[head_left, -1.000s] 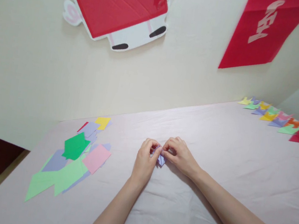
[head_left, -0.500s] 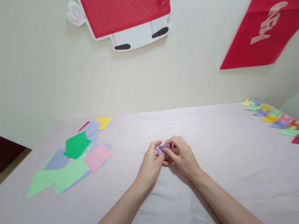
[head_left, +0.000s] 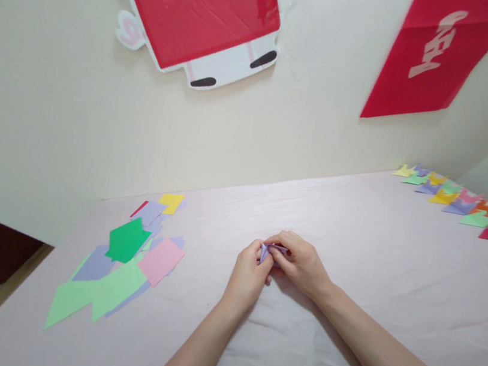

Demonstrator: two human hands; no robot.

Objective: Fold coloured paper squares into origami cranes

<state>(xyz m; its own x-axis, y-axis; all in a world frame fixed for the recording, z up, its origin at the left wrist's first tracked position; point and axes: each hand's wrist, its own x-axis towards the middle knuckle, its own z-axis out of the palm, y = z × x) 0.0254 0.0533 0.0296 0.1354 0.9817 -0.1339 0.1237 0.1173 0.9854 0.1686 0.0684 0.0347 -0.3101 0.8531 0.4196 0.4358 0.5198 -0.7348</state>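
A small piece of folded purple paper (head_left: 265,252) is held between both hands over the middle of the cloth-covered surface (head_left: 334,220). My left hand (head_left: 250,269) pinches its left end, thumb on the near side. From the right, my right hand (head_left: 301,261) grips the same paper with thumb and fingers. Much of the paper is hidden behind the fingers, so its full shape cannot be made out.
At left lie scattered coloured paper sheets, among them a green piece (head_left: 127,240), a pink square (head_left: 161,261) and a yellow one (head_left: 171,202). Several folded paper figures (head_left: 461,204) line the far right edge. Behind stands a wall with a red banner (head_left: 437,65) and a red-and-white cutout (head_left: 204,14).
Both hands have shifted slightly nearer to me and closer together around the purple paper, which is turned a little. The whole view has moved slightly.
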